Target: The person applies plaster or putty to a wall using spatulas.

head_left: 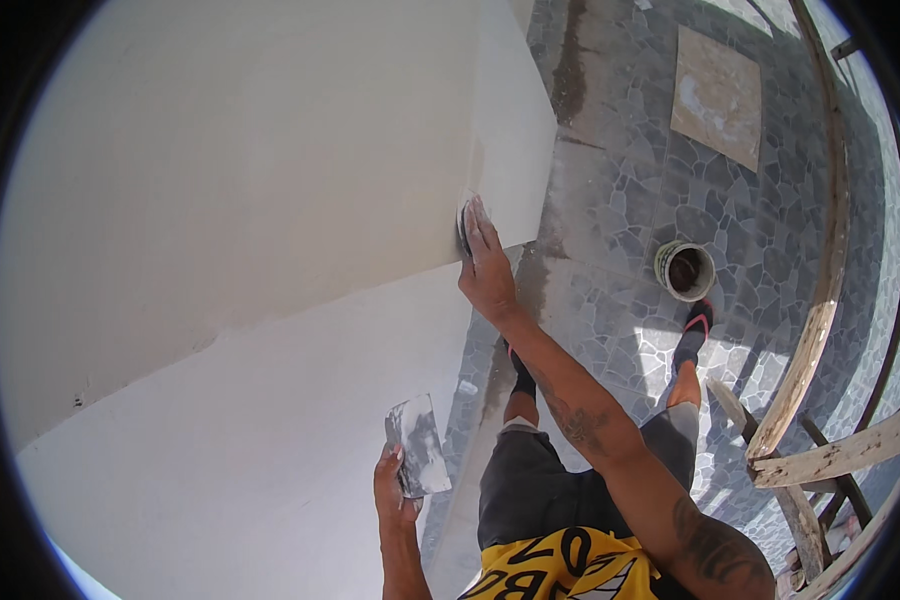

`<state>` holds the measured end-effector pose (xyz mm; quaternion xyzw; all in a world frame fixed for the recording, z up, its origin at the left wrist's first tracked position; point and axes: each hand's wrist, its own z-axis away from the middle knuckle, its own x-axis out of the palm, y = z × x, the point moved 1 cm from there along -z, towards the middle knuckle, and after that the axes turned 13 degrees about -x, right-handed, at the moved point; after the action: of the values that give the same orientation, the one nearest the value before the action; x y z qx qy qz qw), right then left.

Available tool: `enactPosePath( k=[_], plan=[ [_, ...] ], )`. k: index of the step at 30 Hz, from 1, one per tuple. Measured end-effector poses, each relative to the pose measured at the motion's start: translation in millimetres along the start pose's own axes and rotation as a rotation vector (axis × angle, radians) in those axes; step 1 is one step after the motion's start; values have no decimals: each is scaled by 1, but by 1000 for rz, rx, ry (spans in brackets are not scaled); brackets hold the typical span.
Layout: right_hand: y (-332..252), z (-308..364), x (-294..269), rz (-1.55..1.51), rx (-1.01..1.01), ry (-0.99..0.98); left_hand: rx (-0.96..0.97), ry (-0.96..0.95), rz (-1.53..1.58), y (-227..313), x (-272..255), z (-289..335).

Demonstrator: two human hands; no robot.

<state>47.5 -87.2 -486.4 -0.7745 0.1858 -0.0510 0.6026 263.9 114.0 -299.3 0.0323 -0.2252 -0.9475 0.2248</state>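
My right hand (488,275), dusted white at the fingers, presses a small dark-edged flat pad (463,228) against the wall (320,150) near its corner. The fingers hide most of that pad, so its exact kind does not show. Lower down, my left hand (392,485) grips a rectangular plastering trowel (422,445) by its back, the flat face smeared with white paste. This trowel is held apart from the right hand, in front of the white lower wall surface (270,430). The wall's upper part looks cream, with an uneven line between the two tones.
A bucket (663,268) with brown inside stands on the stone-patterned floor (620,220) by my foot. Beyond it lies a square beige board (720,95) with whitish smears. Wooden poles (828,290) and planks (840,455) form a frame along the right side.
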Motion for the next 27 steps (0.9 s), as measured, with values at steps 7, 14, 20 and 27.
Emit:
enactPosePath(
  k=[7,14,20,27],
  plan=[
    [-17,40,-53,-215,44,42,17,25,-68,10,24,9],
    [-22,57,-119,-671,712,-11,9,-7,-163,10,70,-12],
    [-86,60,-172,-465,482,44,-53,-112,-152,-3,124,-58],
    [-114,35,-220,-101,-111,-311,30,-189,-243,-4,175,-56]
  ],
)
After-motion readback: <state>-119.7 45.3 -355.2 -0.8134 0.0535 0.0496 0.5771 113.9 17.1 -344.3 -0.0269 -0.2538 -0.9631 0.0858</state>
